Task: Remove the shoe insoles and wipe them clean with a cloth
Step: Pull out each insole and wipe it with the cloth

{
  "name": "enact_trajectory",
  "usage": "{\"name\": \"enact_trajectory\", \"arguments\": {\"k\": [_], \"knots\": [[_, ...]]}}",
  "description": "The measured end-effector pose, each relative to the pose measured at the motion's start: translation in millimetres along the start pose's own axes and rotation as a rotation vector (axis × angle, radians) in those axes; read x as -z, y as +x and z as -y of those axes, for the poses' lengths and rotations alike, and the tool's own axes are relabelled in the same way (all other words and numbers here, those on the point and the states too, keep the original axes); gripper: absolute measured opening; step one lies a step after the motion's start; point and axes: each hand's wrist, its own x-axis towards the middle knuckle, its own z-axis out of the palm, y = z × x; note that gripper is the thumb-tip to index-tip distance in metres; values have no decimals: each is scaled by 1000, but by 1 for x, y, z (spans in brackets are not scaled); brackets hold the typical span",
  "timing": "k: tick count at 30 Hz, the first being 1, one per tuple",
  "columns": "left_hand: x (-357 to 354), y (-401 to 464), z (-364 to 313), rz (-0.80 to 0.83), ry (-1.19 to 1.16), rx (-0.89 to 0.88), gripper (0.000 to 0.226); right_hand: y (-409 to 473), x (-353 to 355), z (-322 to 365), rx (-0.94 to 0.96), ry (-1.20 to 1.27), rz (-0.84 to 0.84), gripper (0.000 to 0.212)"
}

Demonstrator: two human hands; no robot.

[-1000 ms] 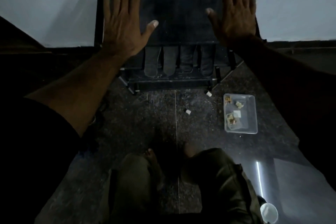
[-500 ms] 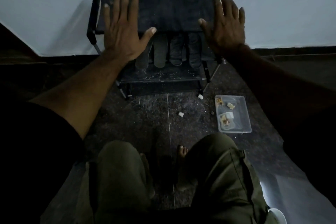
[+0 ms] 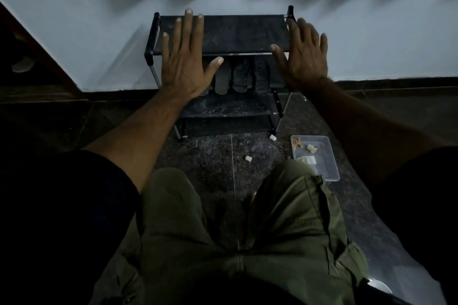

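Both hands, the left hand (image 3: 184, 67) and right hand (image 3: 303, 60), are held flat and spread, nothing grasped, before the shoe rack (image 3: 223, 34). The shoes (image 3: 240, 77) are seen on its middle shelf; one should be drawn out heel first. A plastic tray (image 3: 329, 161) and small caps (image 3: 248, 158) are scattered on the floor (image 3: 210, 156) nearby.

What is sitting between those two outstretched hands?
In the head view, between left hand and right hand show the shoe rack and shoes below.
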Motion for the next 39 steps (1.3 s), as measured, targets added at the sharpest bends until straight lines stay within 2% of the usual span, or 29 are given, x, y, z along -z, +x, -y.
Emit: {"name": "enact_trajectory", "arguments": {"k": [11, 19, 24, 28, 31, 34, 36, 39], "knots": [[-81, -9, -8, 151, -27, 18, 86, -6, -84, -31, -37, 40, 65, 71], [-177, -25, -6, 288, -86, 19, 83, -16, -194, -56, -239, 206, 241, 62], [-228, -11, -7, 324, -126, 14, 83, 3, -251, -66, -425, 340, 310, 63], [-260, 1, -3, 310, -128, 5, 82, 29, -291, -77, -718, 648, 312, 52], [-280, 5, 1, 318, -137, -6, 82, 51, -320, -82, -882, 812, 283, 58], [-294, 5, 6, 323, -146, -2, 82, 63, -342, -84, -976, 871, 277, 62], [-300, 3, 7, 324, -148, 11, 81, 66, -357, -88, -992, 890, 274, 55], [-303, -3, 5, 329, -147, 10, 81, 66, -354, -86, -986, 938, 260, 23]]}}
